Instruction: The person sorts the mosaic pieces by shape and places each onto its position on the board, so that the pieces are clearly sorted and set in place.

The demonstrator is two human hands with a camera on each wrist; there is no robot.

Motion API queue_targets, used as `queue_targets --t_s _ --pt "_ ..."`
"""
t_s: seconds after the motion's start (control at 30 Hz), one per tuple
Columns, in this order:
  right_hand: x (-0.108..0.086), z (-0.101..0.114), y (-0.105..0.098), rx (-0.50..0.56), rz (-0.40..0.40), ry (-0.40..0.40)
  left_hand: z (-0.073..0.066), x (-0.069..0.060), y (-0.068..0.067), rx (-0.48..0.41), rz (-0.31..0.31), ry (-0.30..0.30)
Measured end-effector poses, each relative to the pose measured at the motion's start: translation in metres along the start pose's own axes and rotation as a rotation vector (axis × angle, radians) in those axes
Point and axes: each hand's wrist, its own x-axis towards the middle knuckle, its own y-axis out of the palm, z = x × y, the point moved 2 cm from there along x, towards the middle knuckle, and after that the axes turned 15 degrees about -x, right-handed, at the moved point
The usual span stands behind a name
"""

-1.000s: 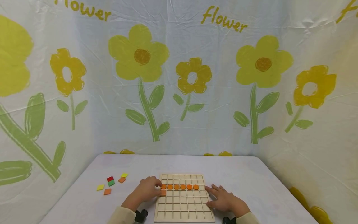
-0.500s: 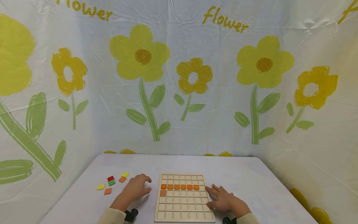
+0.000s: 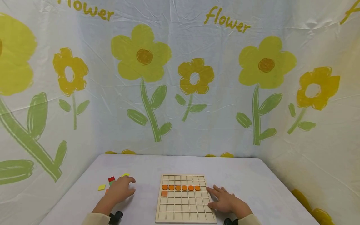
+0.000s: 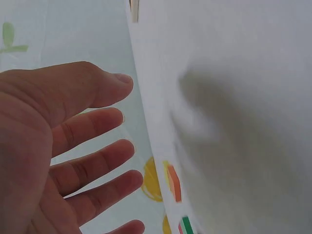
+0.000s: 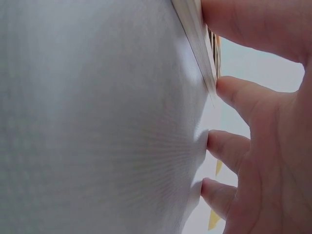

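My left hand hovers over the table's left part beside the loose tiles, fingers spread and holding nothing; the left wrist view shows the same empty hand. My right hand touches the right edge of the wooden grid board. In the right wrist view, thumb and fingertips of that hand meet the board's side. A row of several orange discs lies across the board, with one orange square tile below the leftmost disc. A red tile sits close to the left hand, which partly covers other tiles.
A yellow tile lies at the far left, and another yellow tile shows behind the left hand. The left wrist view has an orange tile and a green tile. A flower-printed curtain stands behind the table.
My left hand has let go at the board's left edge and moved left to the loose tiles. The orange square tile stays on the board. My right hand has not moved.
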Motion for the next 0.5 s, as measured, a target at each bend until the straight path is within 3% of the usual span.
queue_targets --t_s 0.5 --pt "0.002 -0.002 0.002 0.0 -0.001 -0.012 0.04 -0.01 -0.024 0.056 0.018 -0.092"
